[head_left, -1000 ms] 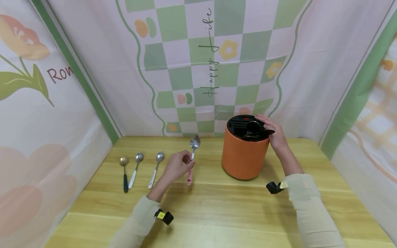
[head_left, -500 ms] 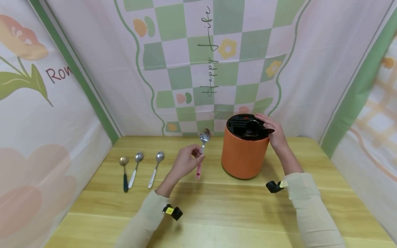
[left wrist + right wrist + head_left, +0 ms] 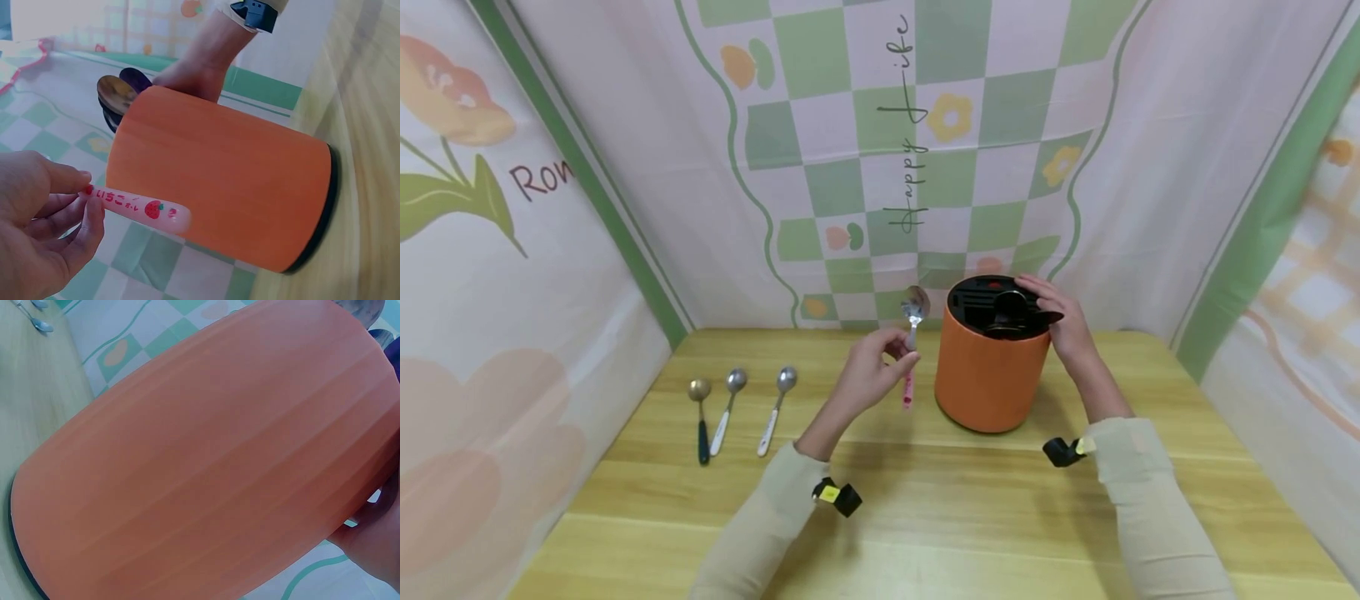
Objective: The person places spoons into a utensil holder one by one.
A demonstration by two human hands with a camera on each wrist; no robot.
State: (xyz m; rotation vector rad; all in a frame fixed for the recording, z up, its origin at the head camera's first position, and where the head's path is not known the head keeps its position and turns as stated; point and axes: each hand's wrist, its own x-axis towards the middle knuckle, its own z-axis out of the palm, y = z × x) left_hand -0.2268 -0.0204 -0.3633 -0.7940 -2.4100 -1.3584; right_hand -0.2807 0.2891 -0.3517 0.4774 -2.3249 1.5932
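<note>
Main risk as we see it: the strawberry-print spoon [image 3: 914, 308] could swivel or slip, b/c the left grip [image 3: 872, 372] pinches it only around mid-length, thumb vs. fingers, w/ the metal bowl free above and the pink handle end free below. If that handle end came in low, it could catch the orange holder [image 3: 988, 379] on its wall or rim. Dark utensils [image 3: 1010, 307] already stick up from the black top [image 3: 973, 300], one jutting past the rim at right, so a bump there could jam or tangle things. A hard knock could prob. shift the holder too if the right grip [image 3: 1070, 332] weren't steadying it: its fingers lie extended against the right-back rim, not clamped as far as we can tell; thumb's hidden in the head view.

Rel. to the left grip, the spoon sits right btwn thumb and fingers, approx. upright, bowl up, clear of the worktop [image 3: 925, 517], just left of the holder. Exact gap we can't judge. Three other spoons [image 3: 768, 432] lie well to the left, none held.
</note>
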